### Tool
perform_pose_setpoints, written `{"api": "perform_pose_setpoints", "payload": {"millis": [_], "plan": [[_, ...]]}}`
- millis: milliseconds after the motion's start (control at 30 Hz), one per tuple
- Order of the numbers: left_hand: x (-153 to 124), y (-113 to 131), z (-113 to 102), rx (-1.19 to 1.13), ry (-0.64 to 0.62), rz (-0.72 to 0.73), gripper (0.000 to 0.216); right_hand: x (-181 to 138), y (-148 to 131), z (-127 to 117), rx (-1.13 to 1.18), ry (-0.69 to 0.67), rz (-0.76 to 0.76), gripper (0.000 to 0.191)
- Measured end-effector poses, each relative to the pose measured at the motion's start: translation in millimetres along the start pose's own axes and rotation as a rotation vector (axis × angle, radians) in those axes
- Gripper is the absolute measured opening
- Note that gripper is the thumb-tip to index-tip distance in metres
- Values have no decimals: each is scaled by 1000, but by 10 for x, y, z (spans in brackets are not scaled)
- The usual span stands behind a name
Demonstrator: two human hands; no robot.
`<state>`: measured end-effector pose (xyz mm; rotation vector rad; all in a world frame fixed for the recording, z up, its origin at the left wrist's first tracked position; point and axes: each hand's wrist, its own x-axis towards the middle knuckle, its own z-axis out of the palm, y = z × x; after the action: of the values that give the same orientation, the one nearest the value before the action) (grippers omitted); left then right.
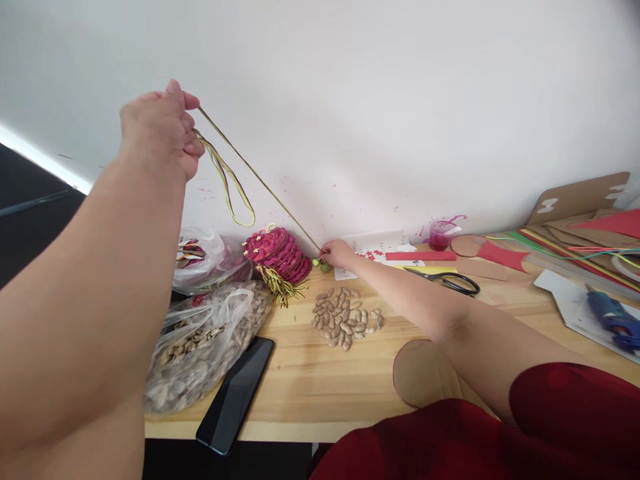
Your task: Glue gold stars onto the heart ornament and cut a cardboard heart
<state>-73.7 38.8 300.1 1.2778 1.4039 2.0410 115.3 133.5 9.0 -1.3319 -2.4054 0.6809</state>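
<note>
My left hand (161, 131) is raised high in a fist, closed on a gold cord (260, 180). The cord runs taut down to my right hand (338, 254), which pinches its lower end at the back of the wooden table (310, 380), next to small green beads (324, 265). A looped yellow tail of cord (235, 193) dangles from my left hand. A magenta paper lantern with gold tassels (277, 257) lies just left of my right hand. A pile of pistachio shells (345, 319) lies in front of it.
A plastic bag of shells (200, 347) and a black phone (235, 395) sit at the left edge. Scissors (450, 280), red paper strips (421, 256), cardboard pieces (575, 200), a blue glue gun (613, 319) and a cardboard disc (425, 373) lie to the right. A white wall stands behind.
</note>
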Motion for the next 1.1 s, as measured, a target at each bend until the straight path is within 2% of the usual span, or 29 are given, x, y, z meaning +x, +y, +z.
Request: {"api": "perform_pose_setpoints", "payload": {"millis": [100,233,267,333,433,500,600,667,733,833,933,1100], "plan": [[-26,8,31,73,-61,-14,28,-37,-83,-183,48,-21,-8,36],[-139,11,85,259,-249,-88,27,-75,-413,-677,209,-31,-117,56],[-177,12,103,294,-300,-110,26,-85,-536,-819,290,-22,-173,58],[-255,16,137,354,-394,-148,24,-104,-806,-1075,678,7,-365,57],[-356,35,170,425,-520,-157,25,-128,-1157,-1286,957,50,-553,39],[-394,50,165,449,-548,-139,26,-140,-1270,-1277,970,66,-585,27],[-388,59,119,466,-473,-115,27,-156,-1207,-1098,914,72,-521,30],[-351,52,71,454,-377,-114,27,-171,-1043,-939,780,82,-437,31],[-304,42,20,430,-269,-107,27,-193,-838,-791,482,71,-320,31],[-248,25,-48,437,-163,-110,27,-214,-550,-620,314,23,-217,27],[-226,-6,-97,477,-163,-124,26,-175,-373,-518,177,9,-125,21],[-181,-74,-145,481,-208,-90,23,-14,-313,-474,8,90,-54,21]]}}
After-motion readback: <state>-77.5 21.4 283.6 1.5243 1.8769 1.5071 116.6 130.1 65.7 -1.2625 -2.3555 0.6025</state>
